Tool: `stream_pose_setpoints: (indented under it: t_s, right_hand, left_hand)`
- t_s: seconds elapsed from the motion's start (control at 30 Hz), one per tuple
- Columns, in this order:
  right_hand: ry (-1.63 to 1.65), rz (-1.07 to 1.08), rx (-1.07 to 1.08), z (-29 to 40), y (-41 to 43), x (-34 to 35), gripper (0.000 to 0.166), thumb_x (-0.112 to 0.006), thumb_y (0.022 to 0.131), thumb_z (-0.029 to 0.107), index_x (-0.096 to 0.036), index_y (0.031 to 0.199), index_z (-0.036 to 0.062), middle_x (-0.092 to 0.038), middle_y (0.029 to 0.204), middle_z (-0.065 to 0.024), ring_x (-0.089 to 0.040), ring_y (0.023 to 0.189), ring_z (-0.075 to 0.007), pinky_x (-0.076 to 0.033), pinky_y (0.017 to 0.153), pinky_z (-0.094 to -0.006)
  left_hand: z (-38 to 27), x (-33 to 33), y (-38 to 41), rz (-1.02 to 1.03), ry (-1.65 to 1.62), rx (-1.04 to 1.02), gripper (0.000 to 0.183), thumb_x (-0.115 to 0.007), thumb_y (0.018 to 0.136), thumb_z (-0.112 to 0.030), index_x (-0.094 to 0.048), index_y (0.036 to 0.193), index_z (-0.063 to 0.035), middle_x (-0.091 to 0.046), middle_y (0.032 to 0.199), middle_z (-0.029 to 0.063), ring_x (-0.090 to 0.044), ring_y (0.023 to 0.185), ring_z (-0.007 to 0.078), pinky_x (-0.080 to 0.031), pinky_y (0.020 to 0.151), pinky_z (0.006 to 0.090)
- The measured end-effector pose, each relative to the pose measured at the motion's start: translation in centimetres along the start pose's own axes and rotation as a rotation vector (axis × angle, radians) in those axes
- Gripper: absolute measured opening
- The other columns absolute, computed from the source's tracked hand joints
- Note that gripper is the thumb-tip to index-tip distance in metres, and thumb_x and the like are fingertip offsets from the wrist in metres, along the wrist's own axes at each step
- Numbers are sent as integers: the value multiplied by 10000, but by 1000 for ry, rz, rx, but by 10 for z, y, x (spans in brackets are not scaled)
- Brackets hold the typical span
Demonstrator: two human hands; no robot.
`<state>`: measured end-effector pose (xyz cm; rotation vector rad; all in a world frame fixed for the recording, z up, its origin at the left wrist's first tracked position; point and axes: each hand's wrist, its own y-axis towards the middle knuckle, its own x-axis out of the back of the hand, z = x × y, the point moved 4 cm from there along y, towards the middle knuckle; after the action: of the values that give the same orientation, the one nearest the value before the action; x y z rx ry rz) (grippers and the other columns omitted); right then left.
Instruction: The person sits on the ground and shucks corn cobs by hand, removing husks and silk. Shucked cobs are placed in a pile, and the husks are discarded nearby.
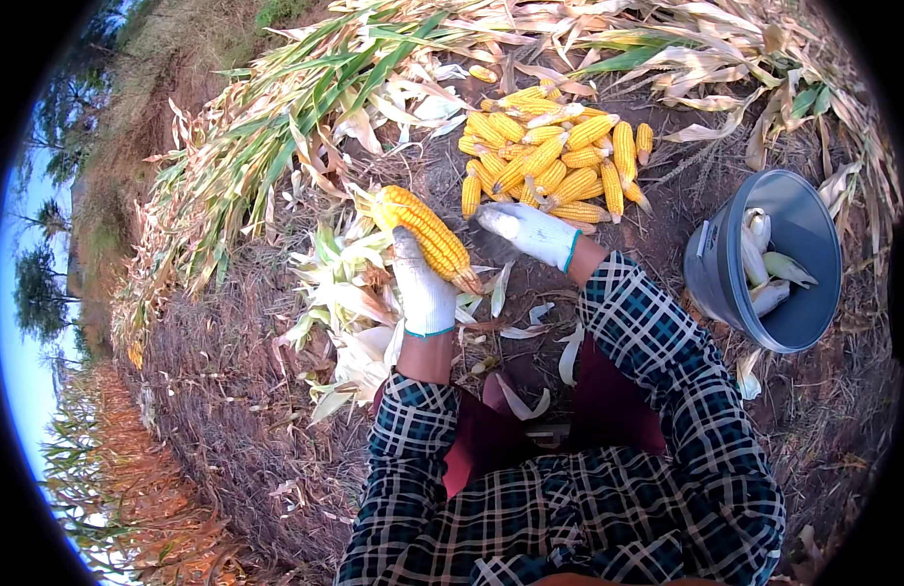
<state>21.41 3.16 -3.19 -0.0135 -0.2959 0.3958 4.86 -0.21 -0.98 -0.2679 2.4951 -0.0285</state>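
Observation:
My left hand (425,289), in a white knit glove with a teal cuff, grips a husked yellow ear of corn (430,231). The ear slants down to the right, and some pale husk hangs at its upper end. To the right of that ear is my gloved right hand (532,228), apart from it, with blurred fingers and no object visible in them. Just beyond the right hand lies a pile of husked corn ears (551,157) on the soil. Stripped husks (356,315) are heaped under and left of my left hand.
A grey plastic bucket (822,256) stands at the right, holding several ears still in husk (767,267). Cut corn stalks with dry leaves (276,139) form a long bank at the left and far side. Loose husk pieces (525,403) lie between my legs.

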Motion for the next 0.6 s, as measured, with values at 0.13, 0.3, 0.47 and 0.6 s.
stream_pose_setpoints:
  t_s: [0.13,0.3,0.47,0.6]
  right_hand:
    - [492,140,170,44,-17,-43,547,-505,887,445,-505,1189,-11,-590,1092,-127,-530,1009,-196,-396,922,-331]
    - [108,-8,32,46,-17,-38,672,-644,747,446,-500,1135,-83,-613,1015,-192,-599,952,-272,-470,814,-333]
    - [-64,-21,-33,32,-21,-37,782,-649,684,516,-488,1112,-118,-583,1019,-274,-576,996,-364,-450,860,-372]
    - [-262,12,19,37,-26,-46,899,-622,696,585,-431,1188,-143,-524,1139,-320,-536,1070,-392,-425,913,-380]
  left_hand:
    - [4,-6,2,18,-34,2,478,-470,920,-446,-461,1230,-82,-565,1079,83,-564,960,207,-474,826,341]
    - [-5,-13,8,37,125,19,433,-556,899,-201,-413,1260,-7,-542,1081,82,-543,924,149,-457,825,290]
    - [-34,-22,12,-6,583,-344,394,-543,891,-128,-453,1236,38,-554,1062,102,-519,944,151,-434,838,270]
    - [-44,4,23,-87,514,-248,294,-487,928,-237,-585,1014,27,-602,878,71,-559,771,138,-465,694,260]
